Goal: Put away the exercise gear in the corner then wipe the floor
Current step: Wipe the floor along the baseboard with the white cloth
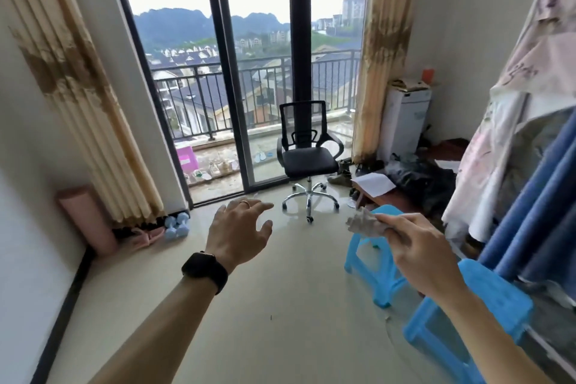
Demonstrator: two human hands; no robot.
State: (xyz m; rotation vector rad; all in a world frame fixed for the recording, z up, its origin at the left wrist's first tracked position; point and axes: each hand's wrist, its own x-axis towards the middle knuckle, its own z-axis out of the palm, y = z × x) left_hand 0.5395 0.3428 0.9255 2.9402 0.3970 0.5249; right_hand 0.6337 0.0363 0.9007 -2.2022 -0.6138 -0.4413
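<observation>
Left fingers [263, 206]: spread wide and relaxed, holding nothing; the left hand [240, 227] hangs above the floor [265, 305].
Right fingers [394, 221]: the right hand [417, 246] pinches a crumpled grey cloth [364, 224] over a blue stool [374, 262].
Exercise gear: a pink rolled mat [88, 221] stands upright in the left corner; pale blue dumbbells [176, 226] lie on the floor at the curtain's foot.
Containers: a white carton [405, 121] in the right corner has open flaps, its contents out of sight; a purple box [186, 160] sits on the balcony, its contents unclear.
Hard to make out: a pink item [146, 235] between mat and dumbbells; a blurred dark pile [420, 181] by the right wall.
Cut off: a second stool [486, 305], partly behind the right arm.
</observation>
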